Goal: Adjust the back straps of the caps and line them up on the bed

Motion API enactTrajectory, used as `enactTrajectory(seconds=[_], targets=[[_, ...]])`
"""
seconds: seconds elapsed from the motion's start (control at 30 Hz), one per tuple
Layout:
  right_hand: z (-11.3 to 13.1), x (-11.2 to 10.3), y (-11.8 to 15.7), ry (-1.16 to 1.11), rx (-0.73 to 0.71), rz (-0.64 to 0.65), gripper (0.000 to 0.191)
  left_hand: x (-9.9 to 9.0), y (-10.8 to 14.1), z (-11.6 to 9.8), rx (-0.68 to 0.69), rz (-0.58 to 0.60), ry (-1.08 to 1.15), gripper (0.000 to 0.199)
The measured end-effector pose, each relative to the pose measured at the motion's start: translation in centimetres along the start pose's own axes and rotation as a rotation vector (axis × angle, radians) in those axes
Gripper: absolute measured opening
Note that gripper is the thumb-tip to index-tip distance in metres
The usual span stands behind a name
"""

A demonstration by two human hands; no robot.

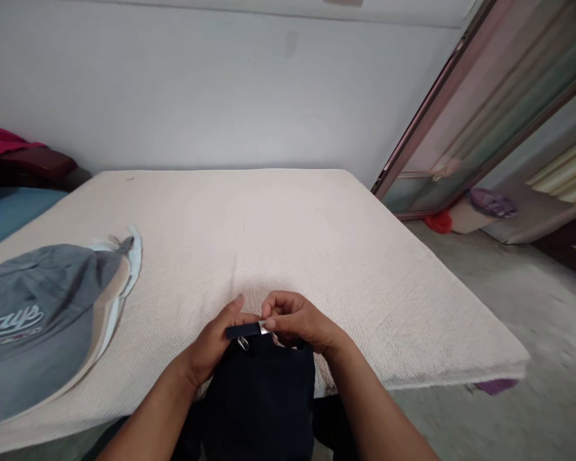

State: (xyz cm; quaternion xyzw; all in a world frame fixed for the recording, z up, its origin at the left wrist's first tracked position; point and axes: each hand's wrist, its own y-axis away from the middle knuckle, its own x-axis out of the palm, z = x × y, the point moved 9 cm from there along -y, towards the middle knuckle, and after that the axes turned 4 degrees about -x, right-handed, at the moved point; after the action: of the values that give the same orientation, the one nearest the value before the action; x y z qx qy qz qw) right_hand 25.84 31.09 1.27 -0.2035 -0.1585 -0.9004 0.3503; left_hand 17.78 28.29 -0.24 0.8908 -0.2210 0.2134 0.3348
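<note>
A dark navy cap [264, 397] is held at the near edge of the bed, its lower part over my lap. Its short strap [242, 331] runs along the top, with a silver metal buckle [265, 328] at the right end and a small metal ring [242, 344] just below. My left hand [218, 339] is closed around the cap's left side, its fingers behind the strap. My right hand [297, 320] pinches the strap at the buckle between thumb and forefinger. Its other fingers are curled, and what lies beneath them is partly hidden.
Several stacked caps, a grey one [43, 320] on top, lie to the left on the pale bed cover [365, 269]. Dark red and blue items [24, 166] stand at the far left. A wall is behind; a sliding door [441, 128] and a bin [484, 208] are at right.
</note>
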Motion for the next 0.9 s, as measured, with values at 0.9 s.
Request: enactTrajectory(seconds=[0.9], targets=[[0.3, -1.6, 0.3, -0.03, -0.042, -0.175, 0.027, -2.4, 0.4, -1.2, 0.086, -0.259, 0.148, 0.019]])
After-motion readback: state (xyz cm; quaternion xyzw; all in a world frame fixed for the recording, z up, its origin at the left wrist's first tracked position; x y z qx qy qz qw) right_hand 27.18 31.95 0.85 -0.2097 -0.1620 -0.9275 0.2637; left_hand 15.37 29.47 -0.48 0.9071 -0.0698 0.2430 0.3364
